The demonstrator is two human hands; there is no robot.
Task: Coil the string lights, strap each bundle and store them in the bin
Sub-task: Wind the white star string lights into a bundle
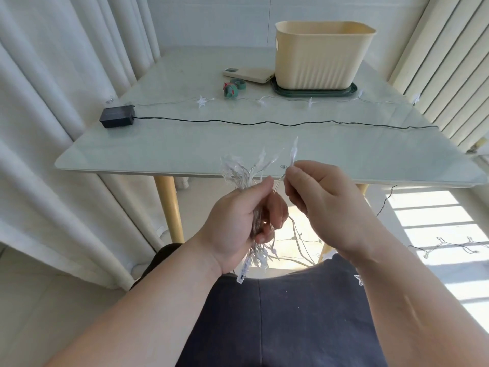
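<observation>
Left hand [238, 215]: fingers curled round a gathered bundle of clear string lights [236, 172]. The bundle is held upright in front of the table's near edge, with bulbs fanned out above the fist and more bulbs hanging below the wrist.

Right hand [325, 205]: thumb and forefinger pinch a single clear strand [293, 154] just beside the left hand. One bulb stands up above the pinch. The other fingers are loosely curled.

A loose run of the same clear wire [296, 241] is seen trailing down below the hands.

On the glass-topped table [185, 147]:
- A black wire [264, 123] is laid across from the left edge to the right edge, ending at a black battery box [117, 117] by the left edge.
- Behind it, a clear string with star bulbs [201, 101] is laid parallel.
- Coiled green straps [232, 88] lie near the middle, towards the far edge.
- A cream power bank [248, 74] lies just behind the straps.
- The cream bin [322, 56] stands upright on a dark green tray [353, 89] towards the far right corner.

Further wire [449, 247] is seen on the floor at right.
</observation>
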